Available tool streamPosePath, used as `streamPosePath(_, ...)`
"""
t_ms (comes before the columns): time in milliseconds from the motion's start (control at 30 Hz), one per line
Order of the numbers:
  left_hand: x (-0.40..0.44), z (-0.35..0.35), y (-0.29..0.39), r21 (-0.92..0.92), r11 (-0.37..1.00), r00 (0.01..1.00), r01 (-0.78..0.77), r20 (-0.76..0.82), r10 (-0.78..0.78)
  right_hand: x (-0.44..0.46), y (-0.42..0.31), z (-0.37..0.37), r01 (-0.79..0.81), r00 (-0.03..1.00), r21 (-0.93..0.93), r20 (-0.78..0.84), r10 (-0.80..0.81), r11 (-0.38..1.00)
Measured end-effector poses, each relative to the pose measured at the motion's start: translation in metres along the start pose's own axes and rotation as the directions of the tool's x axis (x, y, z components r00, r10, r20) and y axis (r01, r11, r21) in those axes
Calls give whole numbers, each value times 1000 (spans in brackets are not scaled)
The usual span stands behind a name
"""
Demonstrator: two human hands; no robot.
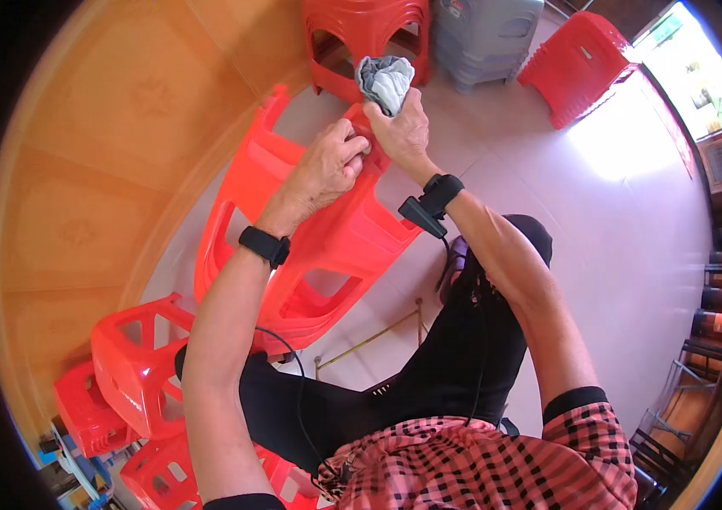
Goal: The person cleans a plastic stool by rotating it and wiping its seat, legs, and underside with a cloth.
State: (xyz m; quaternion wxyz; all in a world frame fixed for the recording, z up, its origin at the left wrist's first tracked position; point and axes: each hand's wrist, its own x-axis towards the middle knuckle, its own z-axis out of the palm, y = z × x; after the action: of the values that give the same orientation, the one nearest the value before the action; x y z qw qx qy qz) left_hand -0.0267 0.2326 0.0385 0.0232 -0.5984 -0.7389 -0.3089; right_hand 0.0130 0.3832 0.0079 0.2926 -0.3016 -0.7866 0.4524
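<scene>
Orange panelling (80, 170) flanks a pale tiled floor (633, 255). Stacked grey stools (486, 42) stand at the far side; a bright opening (694, 72) at upper right throws glare across the floor.

Your right hand (402, 134) covers the near end of a gray cloth (386, 78), your left hand (324, 168) part of the red stool (345, 231); beyond both, the top edge crops a second stool (365, 15) and gray stack (484, 42).

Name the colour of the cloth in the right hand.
The cloth is whitish, with darker grey folds on one side; see the head view.
</scene>
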Motion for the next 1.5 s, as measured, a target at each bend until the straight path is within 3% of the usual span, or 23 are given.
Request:
streamPosePath(167,4,11,-2,9,1000,1000,1,-18,-1,3,2,2,132,987,7,-90,-131,991)
streamPosePath(267,12,30,-8,18,999,999,36,-24,-35,13,10,8,57,988,-13,-143,-58,998)
streamPosePath(333,15,47,-13,36,999,992,34,-126,-30,21,24,14,20,989,-22,-148,-23,1000)
streamPosePath(467,32,87,-15,-85,996,996,39,-77,-46,48,71,10,-62,989,-32,-133,57,998)
streamPosePath(567,44,105,-9,3,1000,992,29,-122,-28,54,82,3,-180,981,-38,-73,177,983)
streamPosePath(633,44,107,-16,133,982,981,134,-159,-112,52,82,11,-58,996,63,-62,62,996)
streamPosePath(667,43,107,-20,147,981,981,125,-164,-100,51,81,20,-9,990,76,-139,19,997)
streamPosePath(767,40,99,-14,102,984,983,144,-125,-131,52,81,25,-1,975,169,-219,39,986)
streamPosePath(900,35,99,-8,45,988,980,148,-143,-140,50,77,24,138,964,225,-256,-78,965)
streamPosePath(967,30,101,-6,144,977,964,156,-240,-118,47,74,21,139,968,202,-235,-89,969)
streamPosePath(1033,24,100,-6,191,969,954,154,-283,-96,41,69,20,247,942,67,-250,-224,967)
streamPosePath(1100,24,101,-8,236,960,946,151,-317,-70,37,68,20,198,957,55,-228,-180,979)
streamPosePath(1200,27,102,-12,111,980,946,164,-299,-125,39,68,21,192,954,21,-238,-181,981)
streamPosePath(1267,29,98,-12,84,972,950,219,-243,-193,45,66,20,171,980,-135,-82,-183,976)
streamPosePath(1500,44,109,-10,160,951,922,264,-331,-201,57,83,24,187,980,-76,-53,-191,979)
